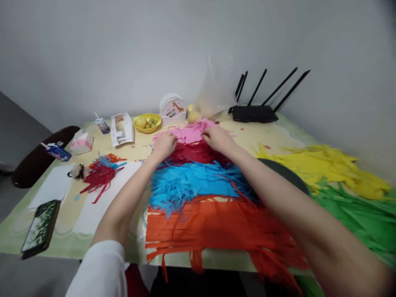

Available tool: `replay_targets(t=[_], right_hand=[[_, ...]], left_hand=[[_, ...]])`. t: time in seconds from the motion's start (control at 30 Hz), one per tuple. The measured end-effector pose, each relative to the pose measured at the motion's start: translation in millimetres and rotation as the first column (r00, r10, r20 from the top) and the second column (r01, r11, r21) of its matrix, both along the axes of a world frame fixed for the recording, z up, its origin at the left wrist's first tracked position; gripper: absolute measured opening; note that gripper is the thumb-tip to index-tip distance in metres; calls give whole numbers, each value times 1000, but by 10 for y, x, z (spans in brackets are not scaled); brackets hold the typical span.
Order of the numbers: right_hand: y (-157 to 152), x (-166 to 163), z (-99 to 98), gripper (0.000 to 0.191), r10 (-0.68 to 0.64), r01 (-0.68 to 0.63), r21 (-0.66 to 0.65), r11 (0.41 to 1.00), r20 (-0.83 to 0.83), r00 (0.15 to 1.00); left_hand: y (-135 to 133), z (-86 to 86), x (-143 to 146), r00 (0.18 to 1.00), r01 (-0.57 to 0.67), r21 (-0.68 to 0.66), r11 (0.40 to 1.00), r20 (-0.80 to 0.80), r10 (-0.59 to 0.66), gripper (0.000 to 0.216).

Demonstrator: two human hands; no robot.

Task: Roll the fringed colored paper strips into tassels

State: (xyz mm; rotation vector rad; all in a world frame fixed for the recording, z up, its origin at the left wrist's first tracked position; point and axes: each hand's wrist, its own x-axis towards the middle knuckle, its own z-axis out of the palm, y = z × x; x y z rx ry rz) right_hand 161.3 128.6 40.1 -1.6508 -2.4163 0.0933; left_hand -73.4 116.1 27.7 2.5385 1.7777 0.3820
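Both my arms reach across rows of fringed paper on the table (pixel 18 222): orange paper (pixel 213 227) nearest me, blue paper (pixel 192 181) behind it, dark red paper (pixel 192 152), then pink paper (pixel 188 133) at the far end. My left hand (pixel 164 144) rests curled at the left edge of the pink and dark red strips. My right hand (pixel 218 138) presses with bent fingers on the pink paper's right side. Whether either hand pinches a strip is hidden.
Yellow paper (pixel 324 165) and green paper (pixel 359 218) lie at the right. A small bundle of red, blue and orange strips (pixel 100 173) lies left, by white sheets (pixel 52 185). A phone (pixel 40 229) lies near the left edge. A yellow fruit bowl (pixel 147 122), cartons, tissues and a router (pixel 253 112) line the back.
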Motion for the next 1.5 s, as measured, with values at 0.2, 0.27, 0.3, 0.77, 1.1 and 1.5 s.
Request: replay_targets(t=[0.2, 0.27, 0.3, 0.77, 1.1, 1.5], right_hand=[[918, -118, -332, 32, 71, -44, -131, 990, 208, 975], [1072, -74, -473, 32, 123, -74, -190, 979, 264, 957], [1128, -43, -534, 32, 150, -89, -217, 972, 285, 947], [1376, 270, -658, 30, 174, -109, -235, 966, 276, 945], [1353, 294, -638, 29, 140, -89, -223, 971, 224, 964], [1373, 305, -631, 28, 126, -82, -223, 971, 193, 973]], left_hand=[[909, -428, 775, 996, 69, -139, 988, -50, -77, 29], [1035, -578, 812, 994, 64, -168, 984, -80, -78, 34], [1076, -634, 811, 993, 64, -175, 982, -91, -81, 35], [1325, -663, 724, 997, 51, -251, 967, -43, -64, 31], [1280, -529, 778, 999, 42, -262, 964, 13, -40, 32], [1430, -551, 767, 997, 46, -286, 957, 69, -28, 27]])
